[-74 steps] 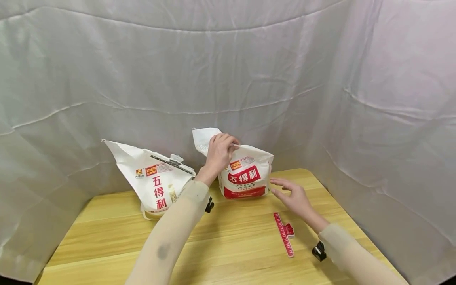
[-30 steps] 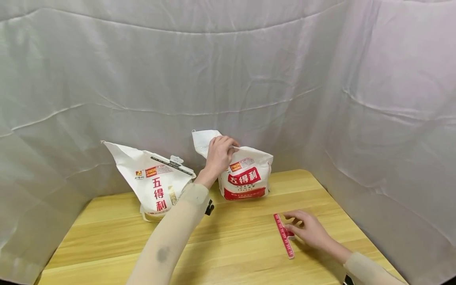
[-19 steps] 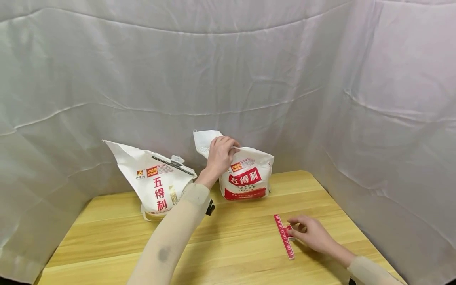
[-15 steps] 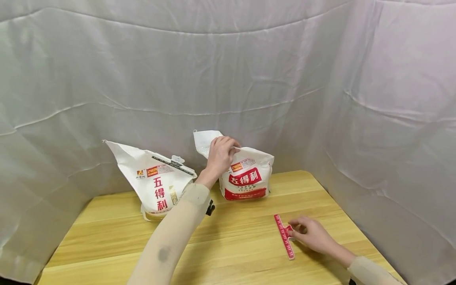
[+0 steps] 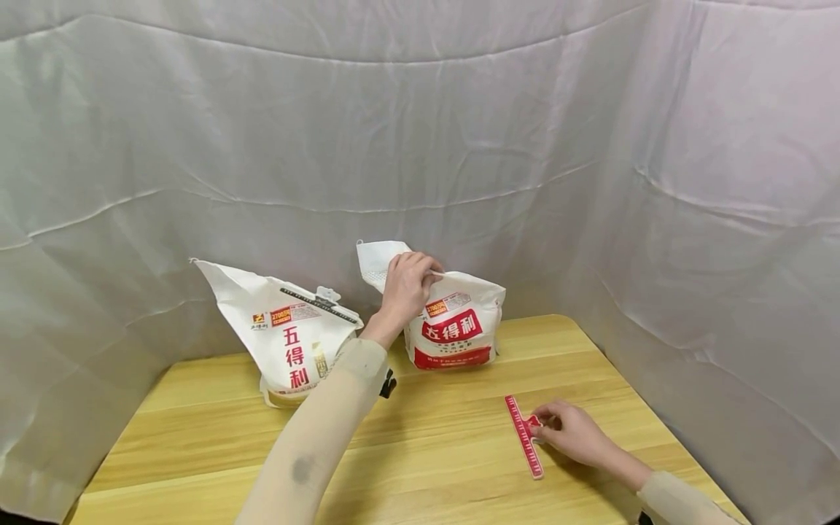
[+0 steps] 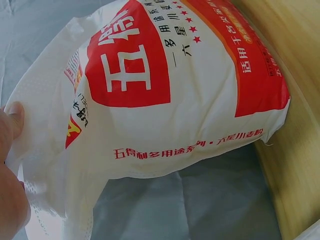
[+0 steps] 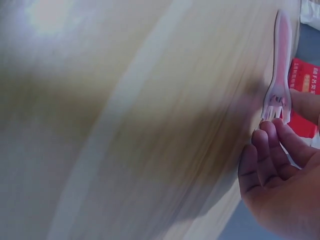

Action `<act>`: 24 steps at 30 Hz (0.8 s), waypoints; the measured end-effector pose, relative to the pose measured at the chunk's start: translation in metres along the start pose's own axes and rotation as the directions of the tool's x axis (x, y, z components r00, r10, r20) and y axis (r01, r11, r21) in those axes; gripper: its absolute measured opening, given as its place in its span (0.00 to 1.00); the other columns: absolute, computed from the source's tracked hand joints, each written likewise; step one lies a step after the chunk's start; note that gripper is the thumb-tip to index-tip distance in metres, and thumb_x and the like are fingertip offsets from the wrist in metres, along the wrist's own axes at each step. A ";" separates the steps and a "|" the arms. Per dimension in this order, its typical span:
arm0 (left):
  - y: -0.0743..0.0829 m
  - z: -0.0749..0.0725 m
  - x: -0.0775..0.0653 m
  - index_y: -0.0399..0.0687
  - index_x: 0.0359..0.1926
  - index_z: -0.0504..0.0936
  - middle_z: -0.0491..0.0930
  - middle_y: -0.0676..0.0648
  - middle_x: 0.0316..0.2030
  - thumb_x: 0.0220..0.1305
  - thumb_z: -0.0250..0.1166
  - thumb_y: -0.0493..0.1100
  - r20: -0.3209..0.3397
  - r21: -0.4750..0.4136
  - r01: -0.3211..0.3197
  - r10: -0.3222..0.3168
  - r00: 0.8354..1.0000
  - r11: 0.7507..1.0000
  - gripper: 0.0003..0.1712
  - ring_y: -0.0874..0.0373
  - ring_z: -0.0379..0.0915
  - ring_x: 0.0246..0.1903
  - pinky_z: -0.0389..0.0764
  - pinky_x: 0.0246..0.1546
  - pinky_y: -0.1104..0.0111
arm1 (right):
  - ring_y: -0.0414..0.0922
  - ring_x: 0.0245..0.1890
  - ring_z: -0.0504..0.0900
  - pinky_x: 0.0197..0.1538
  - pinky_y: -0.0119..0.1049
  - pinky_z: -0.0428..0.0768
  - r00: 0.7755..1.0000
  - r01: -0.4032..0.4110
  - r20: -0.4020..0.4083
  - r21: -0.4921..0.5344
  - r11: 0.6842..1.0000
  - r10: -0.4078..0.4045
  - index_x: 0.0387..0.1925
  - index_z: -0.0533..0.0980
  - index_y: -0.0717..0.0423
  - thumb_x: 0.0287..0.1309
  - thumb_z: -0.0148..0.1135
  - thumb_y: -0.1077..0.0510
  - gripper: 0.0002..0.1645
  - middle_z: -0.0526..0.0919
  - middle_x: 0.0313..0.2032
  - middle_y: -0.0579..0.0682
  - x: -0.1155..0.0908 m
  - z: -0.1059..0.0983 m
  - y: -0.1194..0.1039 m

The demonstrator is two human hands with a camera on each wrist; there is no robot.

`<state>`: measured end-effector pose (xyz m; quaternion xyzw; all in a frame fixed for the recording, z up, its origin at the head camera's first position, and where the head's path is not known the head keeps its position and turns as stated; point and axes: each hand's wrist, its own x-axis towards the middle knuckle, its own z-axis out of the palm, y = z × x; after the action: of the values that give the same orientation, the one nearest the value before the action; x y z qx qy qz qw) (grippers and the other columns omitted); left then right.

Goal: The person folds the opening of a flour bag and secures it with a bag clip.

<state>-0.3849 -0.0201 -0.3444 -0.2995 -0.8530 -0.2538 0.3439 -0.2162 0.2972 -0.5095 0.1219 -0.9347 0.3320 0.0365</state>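
Toward the back of the table stands a white flour bag [image 5: 453, 343] with red panels and lettering. My left hand [image 5: 408, 284] grips its folded-down top; in the left wrist view the thumb presses on the white flap. A red sealing clip [image 5: 523, 441], long and flat with a short handle, is on the table to the right. The fingers and thumb of my right hand [image 5: 574, 435] pinch that handle. In the right wrist view the clip [image 7: 283, 50] appears edge-on, its handle between my thumb and fingertips.
A second flour bag [image 5: 289, 350] leans at the left, with a black-and-white sealing clip [image 5: 315, 304] across its folded top. My left forearm partly covers it. Grey curtains [image 5: 328, 146] hang behind and beside the wooden table [image 5: 433, 452].
My right hand has moved from beside the flour bag down to the red sealing clip and now pinches its handle. The left hand keeps its grip on the bag's top.
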 end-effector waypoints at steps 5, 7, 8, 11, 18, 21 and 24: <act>-0.001 0.000 -0.001 0.49 0.41 0.87 0.86 0.50 0.42 0.69 0.69 0.40 -0.004 -0.005 -0.003 0.003 1.000 1.000 0.02 0.50 0.76 0.51 0.67 0.65 0.54 | 0.40 0.34 0.77 0.37 0.31 0.79 1.000 -0.013 0.018 0.075 0.997 0.011 0.45 0.82 0.63 0.60 0.72 0.61 0.14 0.81 0.35 0.47 0.001 0.001 -0.001; -0.001 0.000 -0.001 0.49 0.41 0.87 0.86 0.50 0.41 0.69 0.69 0.40 -0.009 -0.007 -0.007 0.007 1.000 1.000 0.02 0.50 0.76 0.51 0.67 0.65 0.54 | 0.40 0.34 0.79 0.38 0.31 0.80 1.000 -0.014 0.021 0.095 0.995 0.012 0.45 0.81 0.64 0.60 0.72 0.62 0.14 0.82 0.36 0.48 0.001 0.002 0.000; -0.001 0.000 -0.001 0.49 0.41 0.87 0.86 0.50 0.41 0.69 0.68 0.40 -0.009 -0.006 -0.008 0.008 1.000 1.000 0.02 0.50 0.76 0.51 0.67 0.65 0.54 | 0.40 0.35 0.79 0.38 0.31 0.81 1.000 -0.010 0.021 0.104 0.995 0.007 0.45 0.81 0.64 0.60 0.72 0.62 0.14 0.83 0.36 0.48 0.001 0.001 0.000; -0.002 0.001 -0.001 0.49 0.41 0.87 0.86 0.50 0.41 0.69 0.68 0.40 -0.015 -0.006 -0.013 0.013 1.000 1.000 0.02 0.50 0.76 0.51 0.67 0.64 0.54 | 0.41 0.35 0.81 0.38 0.31 0.82 1.000 -0.008 0.030 0.144 0.989 0.003 0.46 0.80 0.66 0.61 0.72 0.61 0.15 0.85 0.38 0.50 0.002 0.000 0.000; -0.002 0.001 -0.001 0.49 0.41 0.87 0.86 0.50 0.40 0.68 0.69 0.39 -0.022 -0.004 -0.017 0.016 1.000 1.000 0.02 0.50 0.76 0.50 0.68 0.64 0.54 | 0.46 0.36 0.84 0.36 0.34 0.84 0.997 -0.066 0.055 0.248 0.966 0.054 0.50 0.79 0.66 0.63 0.72 0.59 0.18 0.86 0.40 0.54 0.001 -0.003 -0.004; -0.003 0.001 -0.001 0.49 0.41 0.87 0.86 0.50 0.40 0.68 0.69 0.39 -0.021 -0.003 -0.017 0.016 1.000 1.000 0.02 0.50 0.76 0.50 0.68 0.64 0.54 | 0.47 0.35 0.84 0.35 0.36 0.85 0.997 -0.065 0.055 0.274 0.959 0.052 0.50 0.79 0.66 0.63 0.72 0.59 0.19 0.86 0.39 0.54 0.002 -0.002 -0.004; -0.003 0.002 -0.002 0.49 0.40 0.87 0.86 0.50 0.41 0.68 0.69 0.39 -0.017 -0.005 -0.015 0.015 1.000 1.000 0.02 0.50 0.76 0.50 0.68 0.64 0.54 | 0.48 0.36 0.85 0.36 0.37 0.86 0.997 -0.068 0.056 0.309 0.949 0.053 0.51 0.78 0.67 0.63 0.72 0.60 0.19 0.86 0.40 0.55 0.002 -0.001 -0.004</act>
<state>-0.3866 -0.0213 -0.3475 -0.3047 -0.8471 -0.2561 0.3523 -0.2173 0.2943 -0.5057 0.1051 -0.8747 0.4729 -0.0151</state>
